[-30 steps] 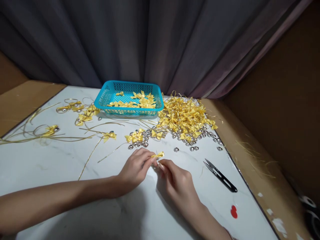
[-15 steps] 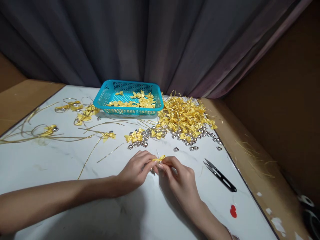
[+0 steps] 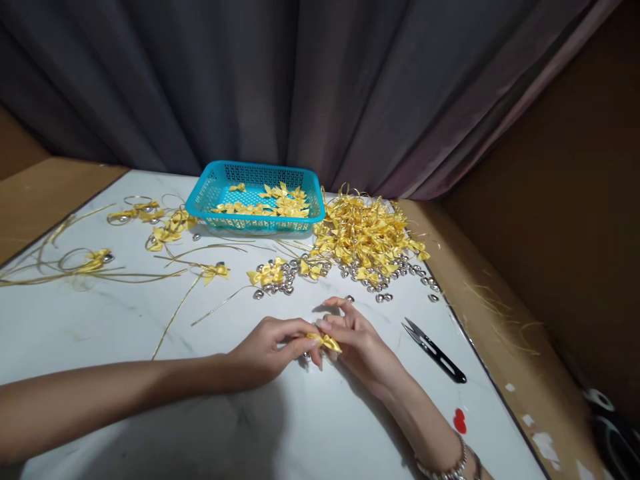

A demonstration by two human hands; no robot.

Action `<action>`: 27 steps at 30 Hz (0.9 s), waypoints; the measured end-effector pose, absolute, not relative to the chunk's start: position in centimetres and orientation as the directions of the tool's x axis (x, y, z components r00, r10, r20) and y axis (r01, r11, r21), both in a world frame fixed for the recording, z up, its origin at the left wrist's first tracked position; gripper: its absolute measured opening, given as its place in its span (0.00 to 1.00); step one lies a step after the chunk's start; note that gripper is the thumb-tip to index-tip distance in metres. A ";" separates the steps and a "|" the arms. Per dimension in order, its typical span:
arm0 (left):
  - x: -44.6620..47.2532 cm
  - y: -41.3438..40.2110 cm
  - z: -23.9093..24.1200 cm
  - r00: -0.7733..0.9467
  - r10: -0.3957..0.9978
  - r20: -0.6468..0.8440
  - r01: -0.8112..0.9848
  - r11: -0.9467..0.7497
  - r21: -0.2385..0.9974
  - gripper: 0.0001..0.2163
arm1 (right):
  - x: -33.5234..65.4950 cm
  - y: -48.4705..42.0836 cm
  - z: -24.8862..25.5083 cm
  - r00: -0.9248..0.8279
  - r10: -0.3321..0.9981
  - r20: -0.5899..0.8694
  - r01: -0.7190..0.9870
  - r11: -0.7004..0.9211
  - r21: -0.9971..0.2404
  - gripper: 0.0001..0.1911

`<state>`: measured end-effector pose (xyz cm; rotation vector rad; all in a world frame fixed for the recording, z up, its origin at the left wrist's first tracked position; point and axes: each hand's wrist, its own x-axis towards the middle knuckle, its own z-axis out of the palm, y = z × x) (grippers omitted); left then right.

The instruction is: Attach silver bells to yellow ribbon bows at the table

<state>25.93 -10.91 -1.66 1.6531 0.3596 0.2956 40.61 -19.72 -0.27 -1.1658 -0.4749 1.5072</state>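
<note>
A small yellow ribbon bow [image 3: 329,343] is between my two hands, just above the white table. My left hand [image 3: 277,350] pinches its left side between thumb and fingers. My right hand [image 3: 357,343] is turned with the thumb against the top of the bow and the index finger stretched out away from it. Some of its other fingers are partly hidden behind the bow. A bit of shiny metal shows under my left fingers, too small to make out.
A turquoise basket [image 3: 255,225] with yellow bows stands at the back. Right of it lies a heap of corded bows [image 3: 365,230] with silver heart-shaped beads [image 3: 287,283] nearby. Black thread snips [image 3: 435,350] and a red piece [image 3: 459,421] lie on the right; gold cords [image 3: 173,313] on the left.
The bow has come slightly lower and nearer, and its loops now face me. My right hand has turned, lifting its index finger away; a bracelet shows on its wrist.
</note>
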 end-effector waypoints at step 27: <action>25.5 -11.0 -1.3 0.960 0.235 0.149 -0.097 -0.220 0.971 0.12 | 45.9 -19.4 -1.0 0.667 0.716 -0.207 -0.343 0.047 -0.938 0.22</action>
